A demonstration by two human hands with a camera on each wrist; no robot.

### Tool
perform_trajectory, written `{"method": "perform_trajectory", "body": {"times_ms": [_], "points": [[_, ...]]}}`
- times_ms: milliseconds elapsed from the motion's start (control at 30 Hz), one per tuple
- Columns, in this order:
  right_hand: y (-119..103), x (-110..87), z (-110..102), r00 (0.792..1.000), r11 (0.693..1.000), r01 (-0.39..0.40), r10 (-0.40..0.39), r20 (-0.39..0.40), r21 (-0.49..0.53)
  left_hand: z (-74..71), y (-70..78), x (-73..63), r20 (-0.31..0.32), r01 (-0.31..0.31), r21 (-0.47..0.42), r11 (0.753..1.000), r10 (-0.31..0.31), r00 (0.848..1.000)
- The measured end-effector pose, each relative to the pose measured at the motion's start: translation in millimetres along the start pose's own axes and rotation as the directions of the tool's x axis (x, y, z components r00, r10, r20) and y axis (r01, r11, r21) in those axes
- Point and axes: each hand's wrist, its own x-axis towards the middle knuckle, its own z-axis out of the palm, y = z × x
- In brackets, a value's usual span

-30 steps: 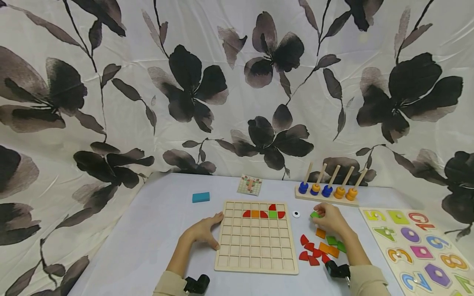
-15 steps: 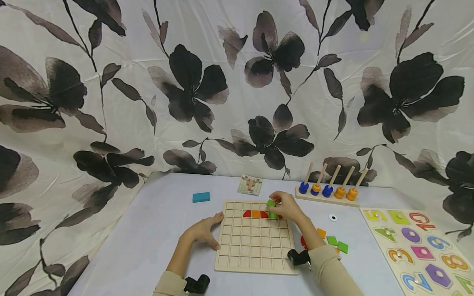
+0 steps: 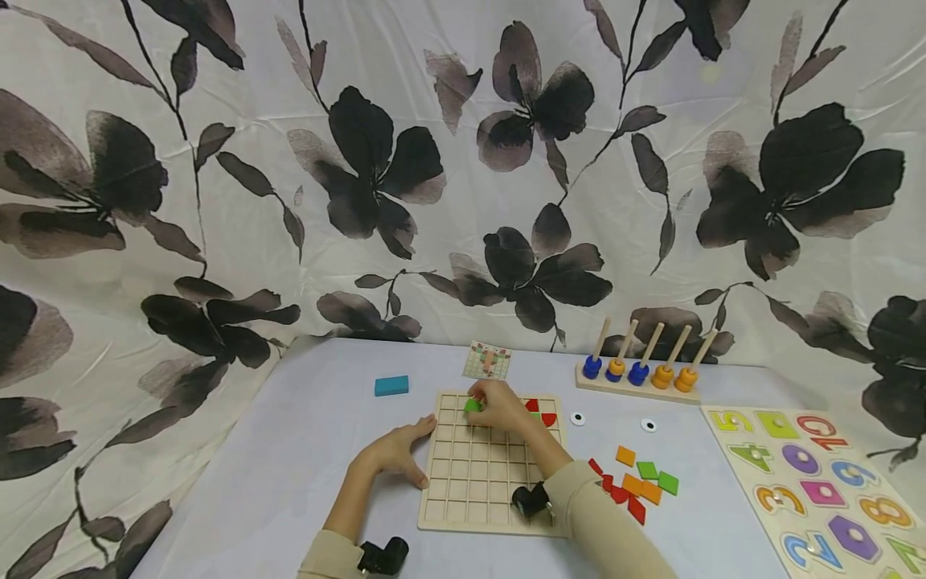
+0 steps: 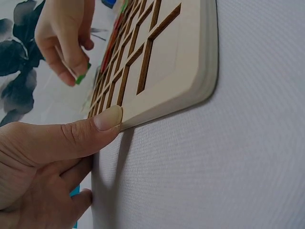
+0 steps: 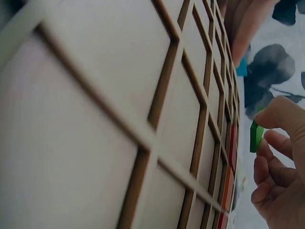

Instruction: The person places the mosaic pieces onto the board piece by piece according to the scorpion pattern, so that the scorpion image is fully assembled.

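My left hand (image 3: 396,452) is spread beside the left edge of a wooden grid board (image 3: 463,482). Its thumb (image 4: 108,119) touches the board's edge in the left wrist view. Over the upper left squares, my right hand (image 3: 499,408) pinches a green square tile (image 3: 473,405) between thumb and fingertips. The right wrist view shows this green tile (image 5: 256,136) held on edge, close over the board's far rows. Red quarter-round tiles (image 3: 549,419) sit in squares at the board's upper right. The right hand covers other laid tiles.
Loose red, orange and green tiles (image 3: 632,484) lie right of the board, near two round black-and-white discs (image 3: 648,425). A pattern card (image 3: 488,359), a blue block (image 3: 391,386) and a peg stand with rings (image 3: 637,386) are behind. A number puzzle board (image 3: 817,490) lies far right.
My right hand has carried the green tile leftward from beside the loose tiles, across the board's top, to its upper left squares. The left hand has stayed put.
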Motion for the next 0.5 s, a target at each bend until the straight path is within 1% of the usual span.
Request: {"method": "perform_trajectory", "body": {"times_ms": [133,367,500], "points": [[-5.5,6.9,7.3,1.0,0.999,0.01,-0.009,0.028,-0.033,-1.6,0.0,0.3,0.004,-0.006,0.002,1.0,0.006,1.0],[-9.9,11.3,17.0,0.995,0.997,-0.056,0.06,0.084,-0.059,-1.6,-1.9,1.1,0.01,-0.007,-0.007,1.0,0.007,1.0],[-11.4,10.9,15.9,0.992,0.996,-0.054,0.062,0.11,-0.078,-1.5,-1.5,-0.5,0.014,-0.018,-0.017,1.0,0.018,1.0]]}}
